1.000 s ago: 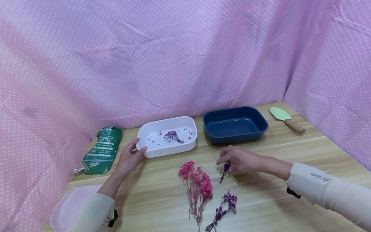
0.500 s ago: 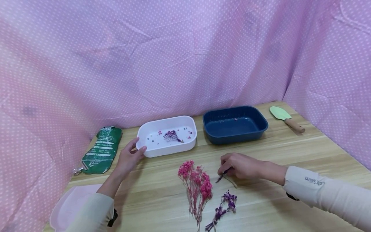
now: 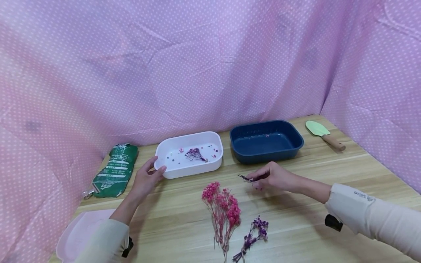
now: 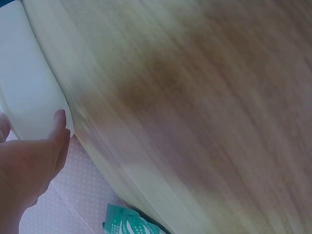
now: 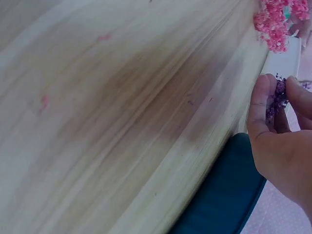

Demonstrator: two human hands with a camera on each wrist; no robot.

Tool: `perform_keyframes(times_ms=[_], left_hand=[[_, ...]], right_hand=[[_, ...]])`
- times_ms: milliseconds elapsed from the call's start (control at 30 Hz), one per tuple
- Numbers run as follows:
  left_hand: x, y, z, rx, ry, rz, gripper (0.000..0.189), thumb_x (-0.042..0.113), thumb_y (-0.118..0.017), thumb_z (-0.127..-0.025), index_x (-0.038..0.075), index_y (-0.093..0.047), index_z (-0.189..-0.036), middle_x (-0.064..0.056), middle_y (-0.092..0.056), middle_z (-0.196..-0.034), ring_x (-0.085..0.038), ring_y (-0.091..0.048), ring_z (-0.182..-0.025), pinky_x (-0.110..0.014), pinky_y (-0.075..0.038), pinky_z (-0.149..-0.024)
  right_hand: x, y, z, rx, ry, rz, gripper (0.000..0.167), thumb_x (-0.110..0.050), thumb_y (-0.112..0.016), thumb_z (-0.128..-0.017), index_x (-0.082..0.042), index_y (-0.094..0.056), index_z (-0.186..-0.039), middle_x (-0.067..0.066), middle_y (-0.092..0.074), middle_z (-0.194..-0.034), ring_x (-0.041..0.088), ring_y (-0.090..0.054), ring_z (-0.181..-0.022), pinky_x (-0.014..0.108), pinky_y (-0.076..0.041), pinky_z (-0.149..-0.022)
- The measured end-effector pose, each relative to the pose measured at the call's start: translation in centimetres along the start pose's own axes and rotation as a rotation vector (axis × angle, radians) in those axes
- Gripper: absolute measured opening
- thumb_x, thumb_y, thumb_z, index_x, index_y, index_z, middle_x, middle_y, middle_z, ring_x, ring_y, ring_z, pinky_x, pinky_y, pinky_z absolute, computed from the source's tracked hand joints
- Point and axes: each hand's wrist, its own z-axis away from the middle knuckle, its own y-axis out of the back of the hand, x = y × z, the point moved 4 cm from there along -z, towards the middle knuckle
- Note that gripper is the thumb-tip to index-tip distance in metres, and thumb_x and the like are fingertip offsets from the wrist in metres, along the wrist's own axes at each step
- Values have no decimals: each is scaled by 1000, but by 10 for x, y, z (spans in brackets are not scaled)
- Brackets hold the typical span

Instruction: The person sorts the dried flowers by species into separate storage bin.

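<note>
My left hand (image 3: 147, 180) holds the near left corner of a white plastic tray (image 3: 194, 170), thumb at the front and fingers on the end wall. Inside that tray lie a purple dried flower bunch (image 3: 195, 154) and scattered small petals. Raised over the table, my right hand (image 3: 277, 178) pinches a small purple dried flower bunch (image 5: 278, 100) between thumb and fingers, its stems pointing left. Much of the bunch is hidden by the fingers. A pink dried flower bunch (image 3: 225, 208) and another purple dried flower bunch (image 3: 253, 235), both tied with twine, lie on the table in front.
A dark blue tray (image 3: 268, 157) stands at the back, right of the white one. Far right lies a green trowel (image 3: 318, 129) with a wooden handle. On the left are a green clipped bag (image 3: 118, 170) and a pale pink tray-like piece (image 3: 82, 230), partly under the left sleeve.
My right hand has picked the small purple bunch up off the table, turned its stems leftward and lifted it. The left hand stays on the white tray.
</note>
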Motion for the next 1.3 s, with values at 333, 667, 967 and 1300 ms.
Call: perform_keyframes(times_ms=[333, 667, 967, 1300], left_hand=[[0, 0, -1, 3, -12, 10, 76, 35, -62, -93, 15, -21, -154, -20, -32, -149, -34, -45, -127, -34, -49, -97], [-1, 0, -1, 5, -10, 4, 76, 35, -62, -93, 15, -22, -154, -19, -31, -150, -34, -44, -128, -33, -50, -96], [1, -2, 0, 8, -16, 3, 75, 34, -60, -95, 13, -20, -154, -21, -31, -150, -35, -43, -129, -33, -49, -97], [0, -1, -1, 5, -16, 5, 75, 34, -61, -94, 13, -20, -154, -20, -31, -150, -34, -43, -129, -32, -49, -97]], right_hand=[[-12, 5, -11, 58, -79, -248, 39, -6, -66, -89, 7, -59, -125, 23, -69, -99, 20, -67, -81, 46, -59, -80], [-32, 9, -35, 111, -79, -328, 40, -4, -64, -91, 5, -58, -129, 13, -69, -100, 20, -66, -87, 43, -58, -83], [-44, 4, -66, 118, -90, -371, 40, -2, -62, -92, 3, -56, -131, 11, -70, -98, 22, -66, -89, 40, -58, -83], [-51, 2, -101, 154, -84, -334, 32, -2, -61, -93, 0, -62, -125, 22, -67, -103, 21, -66, -80, 41, -59, -80]])
